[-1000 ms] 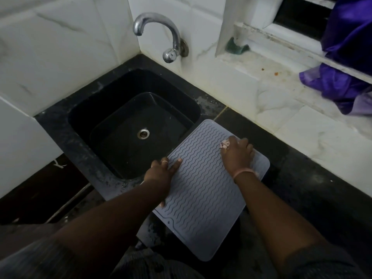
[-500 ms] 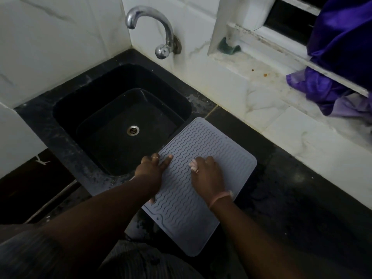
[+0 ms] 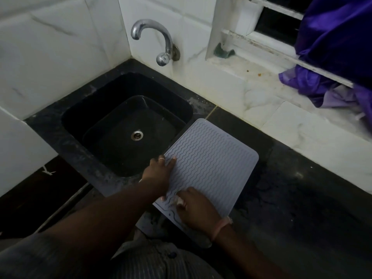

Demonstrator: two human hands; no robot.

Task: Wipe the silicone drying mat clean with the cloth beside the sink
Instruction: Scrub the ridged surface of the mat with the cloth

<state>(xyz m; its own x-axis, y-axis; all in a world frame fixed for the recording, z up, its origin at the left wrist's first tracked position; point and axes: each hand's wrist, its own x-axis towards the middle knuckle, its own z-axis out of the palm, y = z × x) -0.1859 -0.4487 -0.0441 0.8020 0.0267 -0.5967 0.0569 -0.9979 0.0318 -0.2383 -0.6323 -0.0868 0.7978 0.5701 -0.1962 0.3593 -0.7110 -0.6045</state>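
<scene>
White marble-look tiles rise behind the dark stone counter (image 3: 291, 198) we lean over. Just ahead of our left hand (image 3: 159, 174) sits the black sink (image 3: 112, 109), its steel drain (image 3: 137, 135) in the middle, with a chrome tap (image 3: 159, 39) on the wall beyond. Our left hand lies on the near left edge of the grey silicone drying mat (image 3: 211, 164), fingers straight and pressing it flat. Our right hand (image 3: 198, 210) rests on the mat's near end, fingers curled around a small pale cloth (image 3: 179, 201), mostly hidden beneath them. The mat lies flat on the counter, touching the sink's right rim. Far beyond our right hand, purple fabric (image 3: 332, 47) hangs over the window ledge (image 3: 251, 77).
</scene>
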